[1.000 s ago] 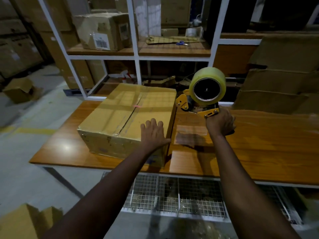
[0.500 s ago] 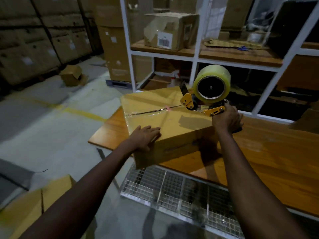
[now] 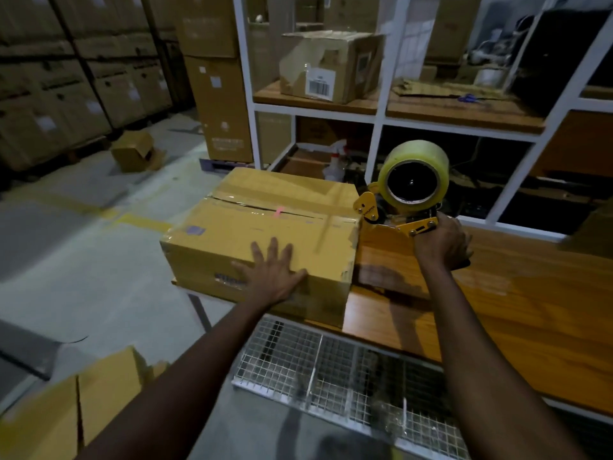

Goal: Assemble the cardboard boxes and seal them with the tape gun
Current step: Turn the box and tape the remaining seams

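A closed yellow cardboard box [image 3: 265,224] lies at the left end of the wooden table [image 3: 517,313], its centre seam covered with clear tape and a small pink mark. My left hand [image 3: 270,272] presses flat on the box's near top edge, fingers spread. My right hand [image 3: 439,242] grips the handle of a yellow tape gun [image 3: 403,197] carrying a large roll of clear tape. The gun sits just off the box's right end, its front close to the top right edge.
White shelving [image 3: 378,114] behind the table holds a torn labelled box [image 3: 326,66], flat cardboard and blue scissors [image 3: 469,98]. Stacked cartons [image 3: 66,81] line the left wall. A wire-mesh rack [image 3: 331,370] sits under the table. Folded cardboard [image 3: 69,410] lies at lower left.
The box has been turned on the table so its seam now runs left to right. My left hand shifted along its near edge. The tape gun now sits at the box's right end.
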`<state>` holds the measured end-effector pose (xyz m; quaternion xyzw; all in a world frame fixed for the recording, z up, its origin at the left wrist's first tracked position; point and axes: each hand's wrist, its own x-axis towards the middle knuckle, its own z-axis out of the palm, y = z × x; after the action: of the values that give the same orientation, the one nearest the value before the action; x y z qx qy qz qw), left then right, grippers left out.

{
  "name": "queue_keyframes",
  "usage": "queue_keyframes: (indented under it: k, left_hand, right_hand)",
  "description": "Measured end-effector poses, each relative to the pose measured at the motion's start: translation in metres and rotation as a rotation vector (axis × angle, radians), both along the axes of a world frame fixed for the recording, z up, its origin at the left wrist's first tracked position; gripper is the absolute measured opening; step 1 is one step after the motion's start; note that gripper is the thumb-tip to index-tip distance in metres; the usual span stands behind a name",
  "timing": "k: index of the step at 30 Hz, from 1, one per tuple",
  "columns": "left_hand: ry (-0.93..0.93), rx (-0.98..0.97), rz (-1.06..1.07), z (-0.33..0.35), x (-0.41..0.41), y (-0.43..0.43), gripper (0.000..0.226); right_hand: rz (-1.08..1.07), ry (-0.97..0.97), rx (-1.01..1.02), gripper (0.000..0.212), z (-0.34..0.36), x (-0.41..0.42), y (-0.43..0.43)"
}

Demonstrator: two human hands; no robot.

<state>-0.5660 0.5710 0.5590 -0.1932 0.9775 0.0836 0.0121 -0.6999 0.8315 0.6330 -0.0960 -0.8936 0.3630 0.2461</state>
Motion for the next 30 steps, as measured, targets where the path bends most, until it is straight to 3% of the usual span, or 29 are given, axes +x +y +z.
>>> queue_keyframes:
  k: [6,18,25,30]
  left_hand:
    - [-0.031,-0.037,-0.041,0.004,-0.047,0.087,0.106]
    - [-0.045,-0.052,-0.219,0.002,-0.053,0.115,0.102]
    - [-0.088,-0.158,-0.554,0.006,-0.004,0.035,0.108]
    - [-0.111,-0.228,-0.409,0.013,0.035,-0.04,0.088]
  right_hand:
    - [-0.071,0.013,0.032,0.015,0.0,-0.007,0.044]
    - [-0.012,-0.015,0.083,0.013,0.002,-0.013,0.045]
    - [0.138,-0.034,0.115,0.015,0.009,0.001,-0.021]
    - [0.24,-0.018,0.153,0.018,0.01,0.018,-0.074]
